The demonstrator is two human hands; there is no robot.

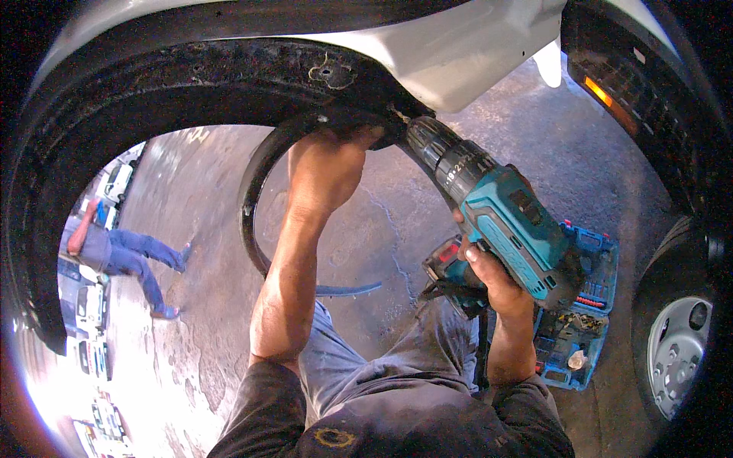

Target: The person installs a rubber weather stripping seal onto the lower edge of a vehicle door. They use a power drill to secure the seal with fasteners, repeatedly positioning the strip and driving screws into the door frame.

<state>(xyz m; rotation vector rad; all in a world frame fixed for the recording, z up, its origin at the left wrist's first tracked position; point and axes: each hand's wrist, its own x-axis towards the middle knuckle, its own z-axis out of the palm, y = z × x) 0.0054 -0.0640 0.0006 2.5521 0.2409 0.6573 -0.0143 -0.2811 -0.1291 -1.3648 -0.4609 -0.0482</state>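
Observation:
My right hand [496,278] is wrapped round the grip of a teal and black cordless drill [511,221]. The drill slants up to the left, and its chuck sits close to the lower edge of a black wheel-arch panel [229,72]. A drill bit [401,116] reaches from the chuck to that panel; whether its tip has entered the surface cannot be made out. Beside it, my left hand [328,168] is closed on a black curved trim strip [252,191], pressing it up against the panel. The ends of its fingers are partly hidden behind the black edge.
White bodywork [458,53] overhangs the drill. A blue tool case [576,305] lies open on the floor at right, near a wheel [679,351]. A blue strip [349,290] lies beyond my legs. Another person [126,248] and parked vehicles [92,305] are at left.

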